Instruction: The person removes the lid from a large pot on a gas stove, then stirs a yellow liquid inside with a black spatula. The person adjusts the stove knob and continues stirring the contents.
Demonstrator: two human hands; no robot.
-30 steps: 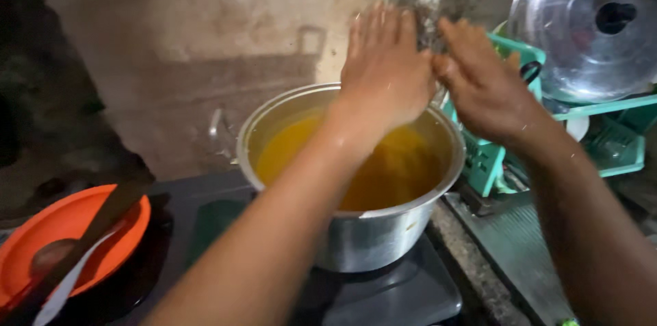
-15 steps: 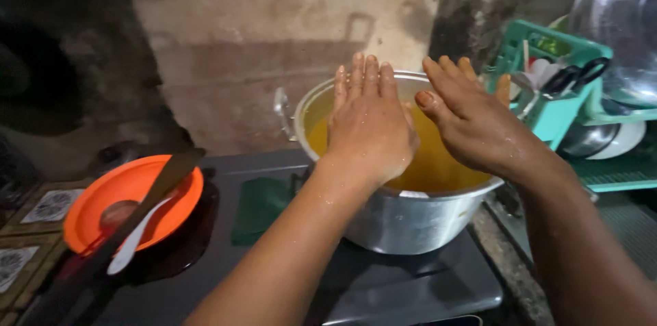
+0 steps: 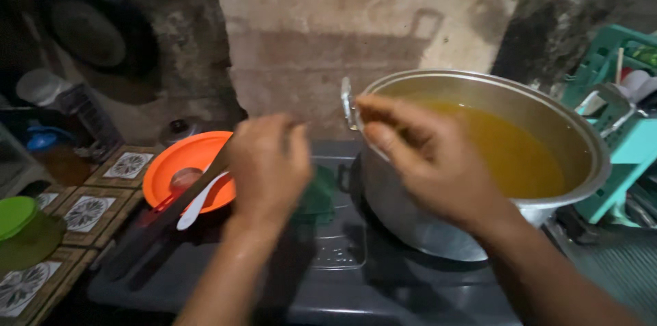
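A big metal pot (image 3: 588, 168) of orange-yellow liquid (image 3: 520, 155) stands on the dark stove top (image 3: 342, 271) at the right. My right hand (image 3: 431, 155) hovers in front of the pot's left rim and handle, fingers apart, holding nothing. My left hand (image 3: 270, 168) hangs over the stove to the left of the pot, back of the hand up, fingers loosely curled, nothing in it. Just left of it an orange plate (image 3: 181, 161) carries a white spoon (image 3: 195, 206) and a long dark utensil (image 3: 157, 230).
A teal dish rack (image 3: 626, 134) with cutlery stands at the right edge. Patterned tiles (image 3: 85, 213) and a green lidded container (image 3: 20, 227) lie at the left. A dark pan (image 3: 89, 31) hangs on the stained wall, with jars (image 3: 61, 103) below it.
Both hands have come off the space above the pot and shifted left. The view has swung left, so the pot and rack now sit further right.
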